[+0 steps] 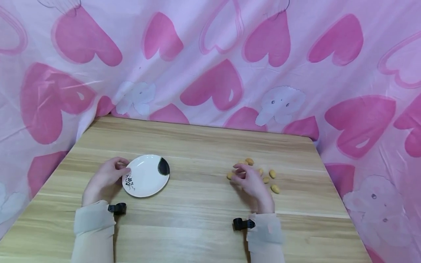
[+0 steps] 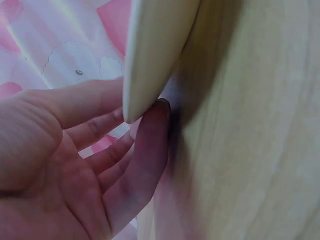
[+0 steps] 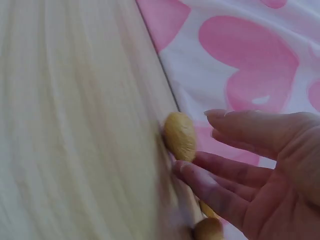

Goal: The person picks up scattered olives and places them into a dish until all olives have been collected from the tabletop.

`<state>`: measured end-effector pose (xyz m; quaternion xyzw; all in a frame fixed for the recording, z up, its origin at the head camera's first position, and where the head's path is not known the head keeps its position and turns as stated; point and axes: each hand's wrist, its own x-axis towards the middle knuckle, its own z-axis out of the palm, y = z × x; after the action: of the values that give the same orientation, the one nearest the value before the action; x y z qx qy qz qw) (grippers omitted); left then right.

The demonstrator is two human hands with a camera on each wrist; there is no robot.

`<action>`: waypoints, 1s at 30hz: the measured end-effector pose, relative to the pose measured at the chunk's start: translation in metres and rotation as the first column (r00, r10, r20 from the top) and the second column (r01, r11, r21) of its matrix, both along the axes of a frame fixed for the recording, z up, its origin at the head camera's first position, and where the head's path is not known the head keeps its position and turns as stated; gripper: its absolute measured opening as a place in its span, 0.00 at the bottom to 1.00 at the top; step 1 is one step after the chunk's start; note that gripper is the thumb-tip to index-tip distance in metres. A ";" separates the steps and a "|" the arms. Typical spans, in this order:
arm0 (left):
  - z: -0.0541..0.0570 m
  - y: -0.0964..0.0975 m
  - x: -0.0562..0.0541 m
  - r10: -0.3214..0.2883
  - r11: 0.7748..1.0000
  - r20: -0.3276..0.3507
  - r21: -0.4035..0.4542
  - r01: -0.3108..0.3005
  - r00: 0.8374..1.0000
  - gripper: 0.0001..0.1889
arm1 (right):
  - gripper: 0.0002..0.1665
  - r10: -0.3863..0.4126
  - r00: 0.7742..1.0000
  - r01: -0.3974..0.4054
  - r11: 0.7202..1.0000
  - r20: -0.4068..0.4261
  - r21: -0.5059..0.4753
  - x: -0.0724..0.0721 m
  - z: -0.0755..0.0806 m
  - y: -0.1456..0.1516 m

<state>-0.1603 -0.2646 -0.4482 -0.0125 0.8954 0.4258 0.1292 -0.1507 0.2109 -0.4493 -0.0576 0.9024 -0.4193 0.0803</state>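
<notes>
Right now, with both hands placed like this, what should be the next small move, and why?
Probably, the right hand should bring its fingers together on the small oval yellow-brown piece near its fingertips: the right-wrist view shows them apart, so no grip is formed yet. The left hand pinches the rim of the round white plate.

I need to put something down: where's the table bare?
The wooden table is bare between the plate and right hand, between the sleeves, and behind the plate towards the curtain. Crowded: the right hand among small tan ovals, and the left hand pinching the plate's rim.
</notes>
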 end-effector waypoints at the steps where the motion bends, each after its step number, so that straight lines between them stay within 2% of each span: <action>1: -0.001 0.000 0.000 -0.007 1.000 -0.008 -0.003 0.007 1.000 0.19 | 0.23 0.004 1.000 -0.004 1.000 0.001 0.009 0.000 0.000 -0.001; 7: -0.002 0.000 0.000 -0.034 0.999 -0.064 -0.035 0.031 0.997 0.17 | 0.17 0.035 0.998 -0.027 0.988 -0.048 0.151 -0.003 -0.003 -0.008; 11: -0.002 0.000 0.002 -0.029 1.000 -0.041 -0.003 0.029 0.999 0.18 | 0.12 0.046 0.997 -0.034 0.979 -0.057 0.202 -0.004 -0.007 -0.014; 18: -0.002 -0.002 0.002 -0.023 0.998 -0.016 0.053 0.024 1.000 0.20 | 0.09 0.041 0.996 -0.026 0.981 -0.076 0.190 -0.007 -0.010 -0.025; 30: -0.006 0.000 0.002 0.027 0.993 0.037 0.117 -0.032 0.999 0.21 | 0.11 0.135 0.985 -0.117 0.981 -0.110 0.156 -0.004 -0.007 -0.051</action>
<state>-0.1584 -0.2646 -0.4539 -0.0256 0.8661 0.4794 0.1393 -0.1550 0.1595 -0.4561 -0.1338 0.9289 -0.3406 0.0563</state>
